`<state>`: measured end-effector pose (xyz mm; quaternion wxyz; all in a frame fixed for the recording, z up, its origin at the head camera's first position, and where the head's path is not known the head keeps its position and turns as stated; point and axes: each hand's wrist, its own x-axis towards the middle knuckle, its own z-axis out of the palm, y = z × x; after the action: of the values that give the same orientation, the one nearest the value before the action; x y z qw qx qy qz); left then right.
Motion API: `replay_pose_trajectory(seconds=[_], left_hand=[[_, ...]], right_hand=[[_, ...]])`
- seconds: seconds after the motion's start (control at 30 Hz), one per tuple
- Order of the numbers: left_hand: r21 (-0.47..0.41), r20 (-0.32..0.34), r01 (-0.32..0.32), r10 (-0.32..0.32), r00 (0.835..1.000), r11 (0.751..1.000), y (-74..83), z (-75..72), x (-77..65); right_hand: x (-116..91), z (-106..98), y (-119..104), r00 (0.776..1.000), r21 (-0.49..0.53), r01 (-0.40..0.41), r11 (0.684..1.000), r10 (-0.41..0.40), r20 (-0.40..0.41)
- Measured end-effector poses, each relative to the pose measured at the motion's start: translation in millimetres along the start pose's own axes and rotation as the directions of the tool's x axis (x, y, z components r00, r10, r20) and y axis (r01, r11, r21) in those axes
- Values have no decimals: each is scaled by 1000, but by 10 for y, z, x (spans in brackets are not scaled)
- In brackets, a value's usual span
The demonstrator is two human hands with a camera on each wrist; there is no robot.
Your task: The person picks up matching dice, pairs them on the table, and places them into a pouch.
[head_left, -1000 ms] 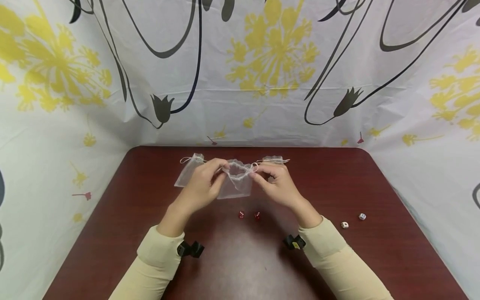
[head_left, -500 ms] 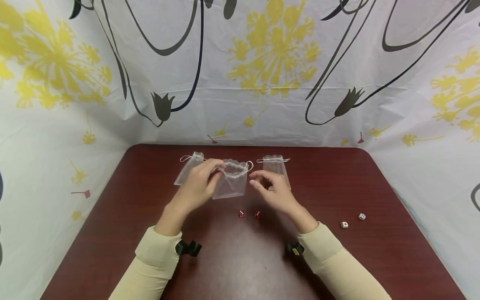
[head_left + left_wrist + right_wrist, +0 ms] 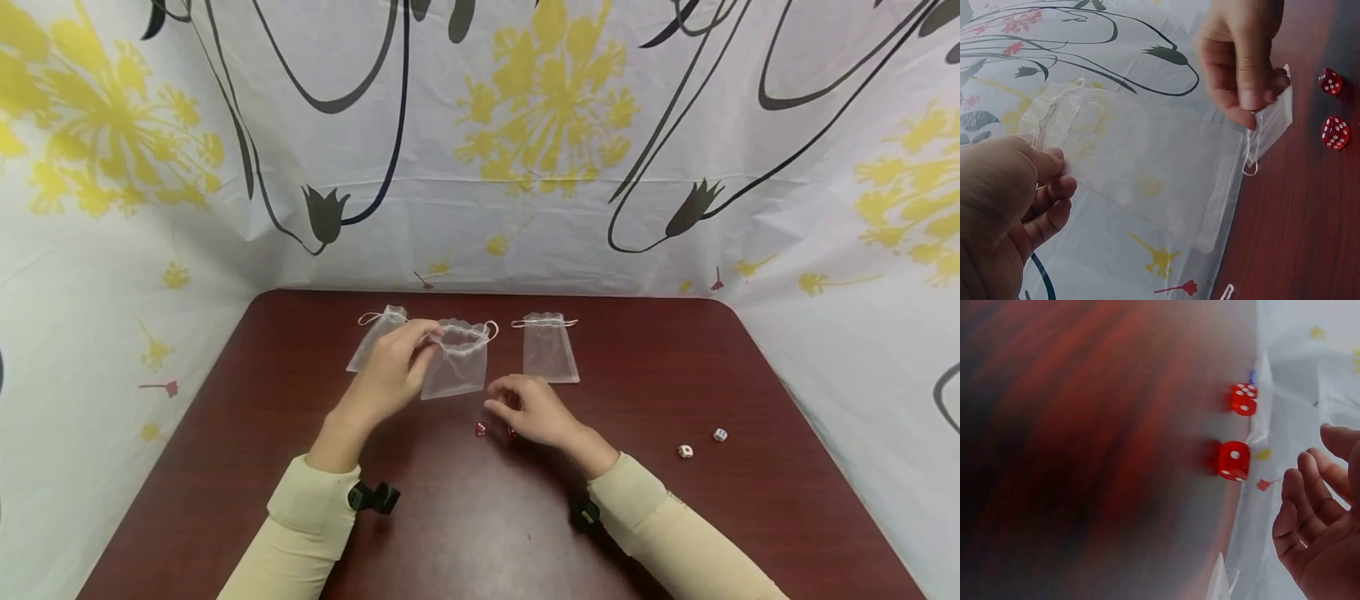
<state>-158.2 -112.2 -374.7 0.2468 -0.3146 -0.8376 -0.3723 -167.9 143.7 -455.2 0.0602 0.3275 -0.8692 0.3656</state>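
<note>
Pouch [image 3: 454, 373] gaping | left hand [image 3: 386, 371] pinching | red dice [image 3: 1335, 132] outside, near right hand [image 3: 536, 408]

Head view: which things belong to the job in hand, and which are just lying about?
In the job, as it appears:
- middle bag, its mouth pinched by the left hand
- probably the red dice, nearest the right hand

Lying about for now, untouched:
- left bag
- right bag
- white dice
</note>
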Motion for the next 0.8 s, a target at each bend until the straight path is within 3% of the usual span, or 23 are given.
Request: replay_pose_trajectory(seconds=[0.13,0.4,0.63,0.8], left_hand=[[4,6,17,-17,1000,1000,-8,-2,-15],[4,0,19,-19,1000,1000,-26,-1,-29],[8,10,26,-26,1000,1000,-32,1,-58],[-1,9,25,-25,1000,1000,-40,-2,-68]], right_hand=[[-24,55,12,998,-66,13,998,-9,69],[-35,110,-7,992,-89,27,996,-15,128],[-51,137,-7,965,-133,52,990,-16,261],[-50,146,18,955,-172,72,983,-19,295]])
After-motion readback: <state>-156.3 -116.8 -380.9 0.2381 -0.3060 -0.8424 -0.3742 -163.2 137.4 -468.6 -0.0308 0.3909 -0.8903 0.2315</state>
